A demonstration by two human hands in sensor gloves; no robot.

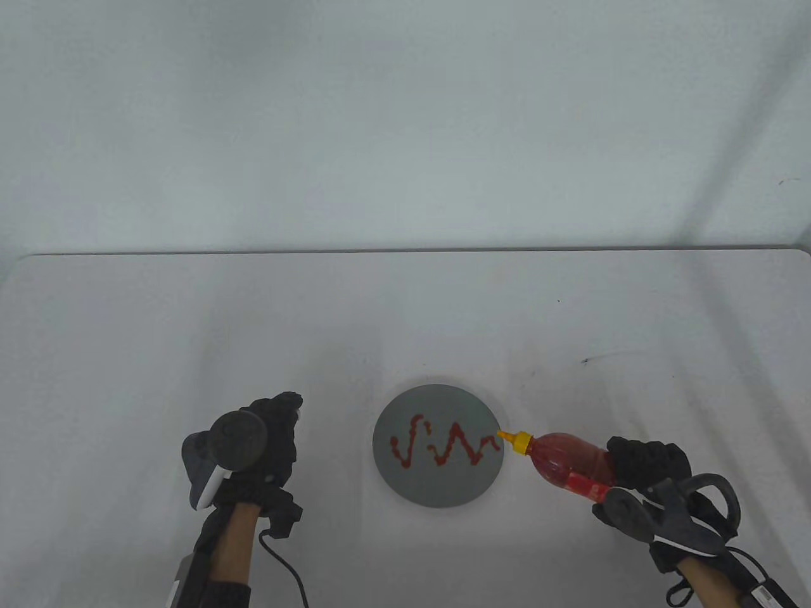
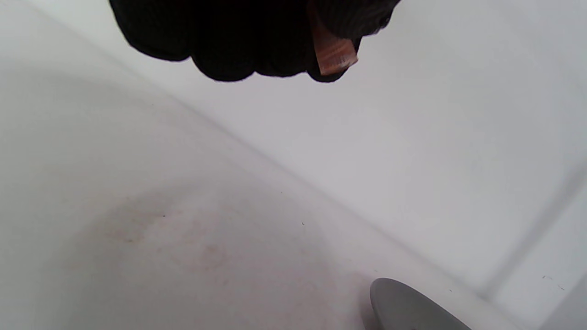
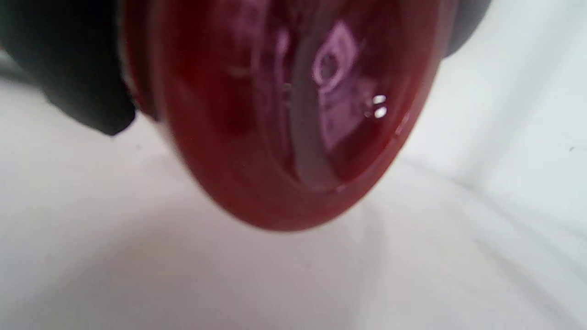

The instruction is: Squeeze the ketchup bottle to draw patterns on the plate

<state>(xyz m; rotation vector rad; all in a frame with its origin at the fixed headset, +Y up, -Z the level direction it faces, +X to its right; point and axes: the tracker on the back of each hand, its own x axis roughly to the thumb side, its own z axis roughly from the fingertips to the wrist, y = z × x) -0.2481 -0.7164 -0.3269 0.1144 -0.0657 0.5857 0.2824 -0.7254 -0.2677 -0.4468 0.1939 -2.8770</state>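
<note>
A round grey plate (image 1: pixel 437 487) lies on the white table near its front edge. A red zigzag of ketchup (image 1: pixel 443 445) runs across it. My right hand (image 1: pixel 646 465) grips the red ketchup bottle (image 1: pixel 564 465), tilted with its yellow nozzle (image 1: pixel 513 439) at the plate's right rim. The bottle's red base (image 3: pixel 284 137) fills the right wrist view. My left hand (image 1: pixel 269 443) is to the left of the plate, fingers curled, holding nothing. In the left wrist view the curled fingers (image 2: pixel 238 41) hang at the top and the plate's edge (image 2: pixel 403 307) shows at the bottom.
The white table (image 1: pixel 190 329) spreads behind and beside the plate, with a pale wall behind its far edge. A black cable (image 1: pixel 288 567) trails from my left wrist at the front.
</note>
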